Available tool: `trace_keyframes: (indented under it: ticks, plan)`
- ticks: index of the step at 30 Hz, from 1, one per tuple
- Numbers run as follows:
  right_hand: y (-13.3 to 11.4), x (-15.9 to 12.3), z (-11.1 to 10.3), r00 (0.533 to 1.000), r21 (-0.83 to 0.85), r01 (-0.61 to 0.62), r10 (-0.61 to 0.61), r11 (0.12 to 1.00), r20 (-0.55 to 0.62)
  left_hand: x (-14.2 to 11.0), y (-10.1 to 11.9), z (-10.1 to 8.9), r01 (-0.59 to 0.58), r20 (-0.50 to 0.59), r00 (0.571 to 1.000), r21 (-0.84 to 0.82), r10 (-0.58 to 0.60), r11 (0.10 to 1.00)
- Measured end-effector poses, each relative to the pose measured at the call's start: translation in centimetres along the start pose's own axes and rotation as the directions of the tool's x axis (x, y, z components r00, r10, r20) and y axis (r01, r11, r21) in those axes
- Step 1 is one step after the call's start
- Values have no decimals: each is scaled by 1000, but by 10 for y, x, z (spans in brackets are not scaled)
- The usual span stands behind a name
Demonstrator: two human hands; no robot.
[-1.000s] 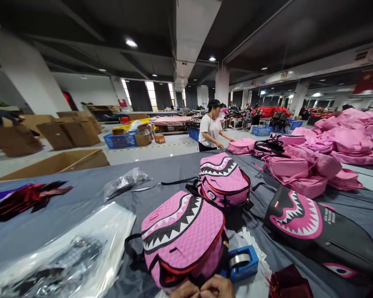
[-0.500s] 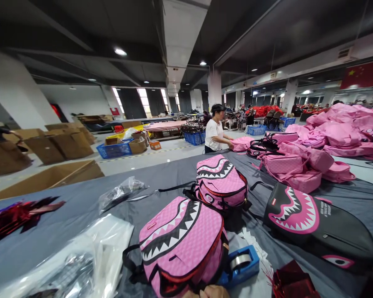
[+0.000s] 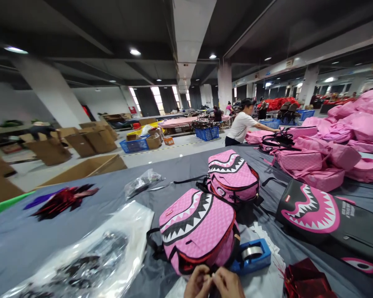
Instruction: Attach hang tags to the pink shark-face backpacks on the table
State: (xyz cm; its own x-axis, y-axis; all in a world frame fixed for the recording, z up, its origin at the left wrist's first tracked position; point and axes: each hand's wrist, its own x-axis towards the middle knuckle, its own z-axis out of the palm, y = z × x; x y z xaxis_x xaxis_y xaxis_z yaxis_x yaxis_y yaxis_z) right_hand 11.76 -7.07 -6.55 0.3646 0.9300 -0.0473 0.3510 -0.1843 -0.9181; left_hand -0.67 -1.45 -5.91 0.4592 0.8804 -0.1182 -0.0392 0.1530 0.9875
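Note:
A pink backpack with a shark-mouth print [image 3: 196, 227] lies on the grey table [image 3: 37, 240] right in front of me. At its near edge my left hand [image 3: 197, 283] and my right hand [image 3: 228, 284] meet, fingers pinched together on something small that I cannot make out. A blue tape dispenser [image 3: 251, 255] sits just right of the bag. A second pink shark backpack [image 3: 233, 177] stands behind it, and a black backpack with a pink shark mouth [image 3: 329, 221] lies to the right.
Clear plastic bags [image 3: 90, 260] lie at the left, red foil pieces [image 3: 304, 281] at the lower right. A heap of pink bags [image 3: 329, 153] fills the far right, where a person in a white shirt [image 3: 240, 127] leans over. Cardboard boxes [image 3: 87, 165] stand beyond the table.
The view has swung left and down, so both my hands show more fully at the bag's near edge. The person in white has leaned further toward the pink heap.

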Motion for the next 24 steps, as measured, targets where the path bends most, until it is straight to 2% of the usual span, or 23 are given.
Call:
trace_keyframes:
  ticks: [3, 5, 7, 9, 14, 16, 24]
  plan:
    - [-15, -1, -14, 1000, 73, -21, 20, 997, 14, -4, 17, 7, -32, 5, 999, 13, 32, 999]
    - [-22, -1, -22, 998, 80, -51, 48, 996, 45, -5, 26, 10, 2, 66, 998, -24, -1, 1000]
    - [-25, 0, -27, 993, 81, -57, 48, 995, 107, -4, 31, 12, 40, 76, 996, -59, -35, 997]
    - [-26, 0, -29, 988, 88, -38, 25, 995, 150, -4, 32, 13, 53, 53, 997, -66, -49, 996]
    - [-28, 2, -33, 993, 48, -20, 14, 999, 114, -4, 31, 13, 63, 56, 997, -62, -60, 996]
    - [-30, 2, -34, 991, 37, -21, 16, 999, 135, -4, 31, 12, 70, 54, 996, -60, -67, 996]
    - [-35, 3, -33, 992, 33, -30, 26, 999, 127, -2, 35, 13, 86, 0, 996, -34, -86, 996]
